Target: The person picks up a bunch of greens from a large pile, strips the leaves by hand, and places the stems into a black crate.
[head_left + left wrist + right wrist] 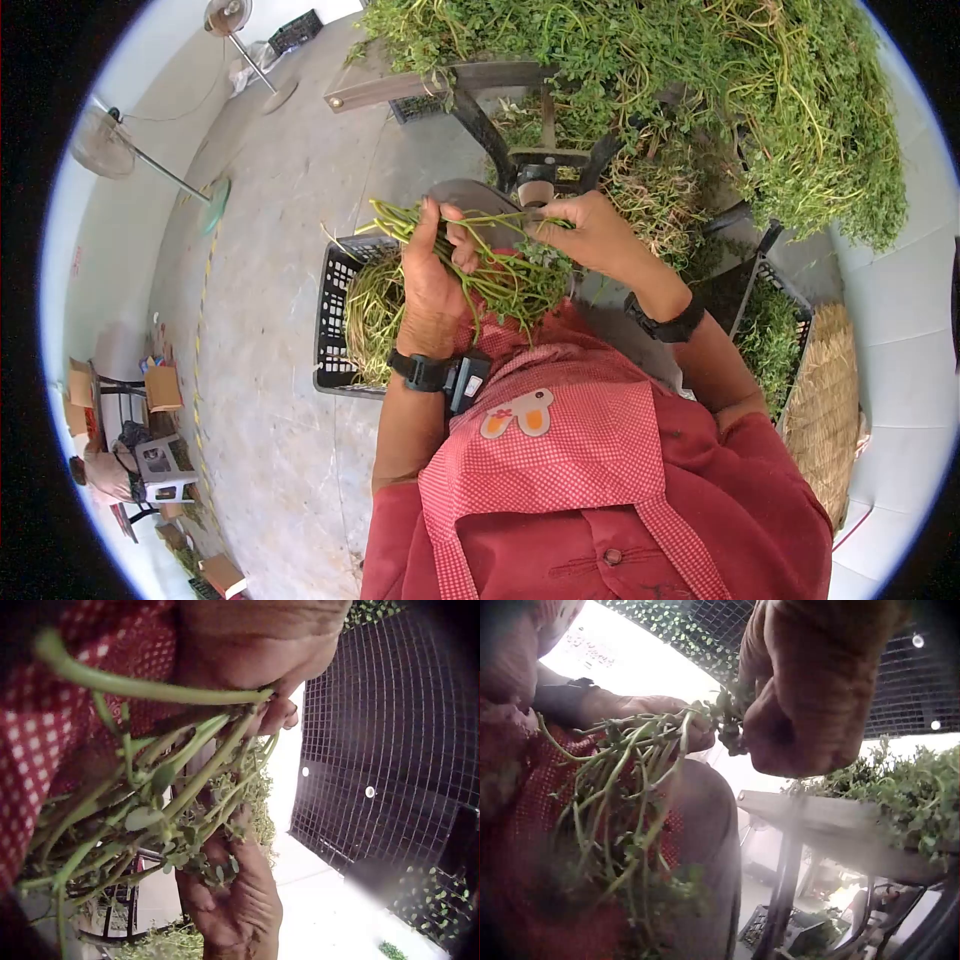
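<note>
In the head view the left hand (432, 275) grips a loose bunch of green stems (500, 283) above the lap, their cut-looking ends sticking out past its fingers. To its right, the right hand (592, 235) pinches the leafy tip of a stem between thumb and fingers. The right wrist view shows that hand (810, 697) curled with small leaves (731, 724) at its fingertips, and the stems (641, 772) hanging from the left hand (694, 735). Thick stems (202, 765) cross the left wrist view below the left hand (255, 645).
Leafy greens (640, 60) cover a wooden-edged table (400, 88) ahead. A black crate (330, 340) with stems stands at the left, and another crate of greens (770, 340) at the right beside a woven mat (822, 400). Fans (105, 150) stand at the far left.
</note>
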`<state>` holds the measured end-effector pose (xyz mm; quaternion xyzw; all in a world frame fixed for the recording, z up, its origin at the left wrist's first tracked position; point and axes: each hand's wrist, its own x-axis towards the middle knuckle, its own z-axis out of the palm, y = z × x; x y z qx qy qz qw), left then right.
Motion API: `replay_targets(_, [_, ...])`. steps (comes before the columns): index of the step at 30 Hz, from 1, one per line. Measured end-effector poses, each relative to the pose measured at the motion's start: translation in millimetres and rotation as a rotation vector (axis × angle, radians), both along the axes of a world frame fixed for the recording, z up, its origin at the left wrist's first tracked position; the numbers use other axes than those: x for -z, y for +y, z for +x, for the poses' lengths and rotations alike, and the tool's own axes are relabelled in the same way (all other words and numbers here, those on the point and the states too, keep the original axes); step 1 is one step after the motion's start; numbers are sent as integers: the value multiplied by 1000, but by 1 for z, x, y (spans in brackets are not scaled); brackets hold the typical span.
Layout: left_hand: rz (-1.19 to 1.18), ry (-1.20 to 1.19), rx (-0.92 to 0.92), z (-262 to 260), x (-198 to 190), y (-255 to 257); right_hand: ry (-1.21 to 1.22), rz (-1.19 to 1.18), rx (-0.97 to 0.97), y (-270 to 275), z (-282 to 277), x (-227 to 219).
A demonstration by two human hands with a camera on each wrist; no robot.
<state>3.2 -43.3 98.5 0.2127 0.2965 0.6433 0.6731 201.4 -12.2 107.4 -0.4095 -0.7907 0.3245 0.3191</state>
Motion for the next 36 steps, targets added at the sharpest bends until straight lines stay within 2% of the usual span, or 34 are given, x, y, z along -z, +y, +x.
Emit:
replay_targets(3, [-2, 30, -17, 2, -3, -2, -29, -128, -63, -5, 0, 0])
replay_targets(7, [-4, 49, -6, 3, -4, -2, 60, -107, -70, -1, -3, 12])
replay_targets(9, [71, 66, -3, 4, -2, -2, -61, 11, 97, 1, -5, 5])
replay_targets(10, [71, 67, -4, 5, -1, -2, -61, 11, 96, 4, -7, 8])
replay_targets(12, [38, 99, 28, 7, -1, -2, 218, -205, 314, 14, -10, 22])
replay_targets(13, [44, 101, 28, 8, -3, -2, 220, -199, 314, 18, -12, 30])
replay_targets(15, [19, 103, 34, 8, -4, -4, 333, -343, 347, 22, -18, 34])
replay_targets(16, [23, 103, 29, 7, -3, -3, 332, -339, 341, 21, -15, 35])
replay_targets(18, [33, 9, 18, 5, 2, -1, 804, -965, 252, 4, -9, 14])
replay_targets(21, [5, 76, -15, 4, -4, -2, 858, -1044, 207, -23, -10, -2])
replay_targets(23, [-23, 100, -23, 6, -2, -6, 802, -1048, 187, -40, -7, -12])
replay_targets(25, [-28, 122, -41, 9, -7, -2, 792, -1147, -1, -43, 2, -6])
replay_targets(26, [-4, 131, -24, 11, -9, -3, 838, -1068, -138, -48, -3, -3])
replay_targets(27, [7, 144, 2, 13, -8, -6, 841, -1078, -133, -52, -3, -2])
replay_targets(29, [-2, 200, 15, 14, -8, -5, 860, -1005, -239, -53, -2, -9])
replay_targets(30, [27, 176, -9, 12, -5, -4, 872, -969, -268, -42, 0, 5])
replay_targets(31, [52, 153, -33, 11, -3, -4, 871, -968, -269, -35, 6, 15])
replay_targets(33, [32, 138, -60, 13, -4, -4, 654, -940, 69, -27, 7, 14])
replay_targets(34, [13, 123, -83, 15, -5, -2, 691, -923, 250, -29, -2, 17])
replay_targets(35, [9, 123, -79, 15, -5, -1, 693, -926, 254, -30, -2, 16])
replay_targets(36, [-10, 144, -101, 15, -5, -1, 625, -945, 96, -30, -1, 15])
